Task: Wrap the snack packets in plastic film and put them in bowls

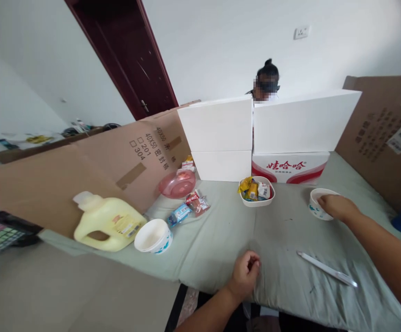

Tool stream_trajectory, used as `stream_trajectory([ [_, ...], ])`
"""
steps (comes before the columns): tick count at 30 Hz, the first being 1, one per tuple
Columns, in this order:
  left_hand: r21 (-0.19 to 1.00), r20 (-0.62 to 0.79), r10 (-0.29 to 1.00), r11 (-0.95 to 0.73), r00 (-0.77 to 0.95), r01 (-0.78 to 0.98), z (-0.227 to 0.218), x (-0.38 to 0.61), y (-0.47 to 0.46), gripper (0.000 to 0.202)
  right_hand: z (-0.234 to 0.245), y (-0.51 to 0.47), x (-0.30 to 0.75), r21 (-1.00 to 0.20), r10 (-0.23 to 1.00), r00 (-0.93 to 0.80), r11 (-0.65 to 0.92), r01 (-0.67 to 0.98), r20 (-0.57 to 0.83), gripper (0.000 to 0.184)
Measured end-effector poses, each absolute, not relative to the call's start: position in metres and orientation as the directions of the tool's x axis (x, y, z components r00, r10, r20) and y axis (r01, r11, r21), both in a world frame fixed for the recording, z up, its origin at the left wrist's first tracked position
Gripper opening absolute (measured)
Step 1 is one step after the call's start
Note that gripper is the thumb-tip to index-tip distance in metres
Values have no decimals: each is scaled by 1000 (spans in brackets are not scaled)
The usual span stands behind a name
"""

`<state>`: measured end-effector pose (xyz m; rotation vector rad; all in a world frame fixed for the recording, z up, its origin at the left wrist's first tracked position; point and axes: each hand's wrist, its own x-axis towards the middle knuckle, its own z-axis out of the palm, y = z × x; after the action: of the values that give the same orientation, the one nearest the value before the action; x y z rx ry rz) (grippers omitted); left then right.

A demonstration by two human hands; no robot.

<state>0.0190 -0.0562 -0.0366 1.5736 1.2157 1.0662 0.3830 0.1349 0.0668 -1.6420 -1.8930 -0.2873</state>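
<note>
My right hand [337, 206] reaches out to the right and rests on a small white bowl with blue marks [315, 206], fingers over its rim. My left hand [245, 272] lies near the table's front edge as a loose fist holding nothing. A white pen-like stick [327, 269] lies on the green cloth [221, 230] between my arms. A white square bowl of wrapped snacks [256, 191] stands ahead of me.
A yellow jug [107, 222] lies on its side at left beside another white bowl [153, 236]. Loose snack packets [190, 207] and a pink bowl [177, 184] sit further back. White boxes [269, 124] and cardboard sheets [383, 133] wall the table; a person sits behind them.
</note>
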Motion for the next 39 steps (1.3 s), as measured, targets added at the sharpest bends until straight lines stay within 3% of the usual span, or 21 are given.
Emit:
stream_trajectory([
  [4,794,283,955,-285,88,538,-16,-15,-23,16,54,79,375,-210,865,-190,316,925,464,53],
  [7,505,298,950,-71,-97,860,14,-63,29,27,27,23,364,-296,873,-279,411,862,399,47],
  [12,430,238,911,210,-335,878,49,-135,108,43,-30,-50,347,-380,894,-229,380,843,385,40],
  [17,412,116,907,327,-405,850,54,-141,127,39,-58,-73,332,-282,834,-175,363,888,524,38],
  [22,519,16,984,145,-179,842,39,-97,99,25,-54,-74,324,-252,846,-165,329,910,508,34],
  [27,712,-19,998,-26,57,701,19,-42,55,33,-48,-77,320,-264,868,-145,298,918,475,32],
  [29,802,-12,994,-56,110,594,15,-22,40,35,-48,-79,319,-266,872,-137,288,920,470,32],
  [32,940,123,982,-161,140,301,12,3,19,46,-47,-80,318,-266,879,-135,280,922,458,31],
  [34,936,261,942,-301,212,184,9,13,7,50,-46,-81,318,-266,880,-134,278,923,456,31],
  [37,818,406,804,-531,434,219,6,15,-11,42,-43,-81,316,-269,879,-130,277,922,458,30],
  [39,721,431,722,-636,541,276,7,7,-23,38,-41,-82,316,-272,878,-133,281,920,459,29],
])
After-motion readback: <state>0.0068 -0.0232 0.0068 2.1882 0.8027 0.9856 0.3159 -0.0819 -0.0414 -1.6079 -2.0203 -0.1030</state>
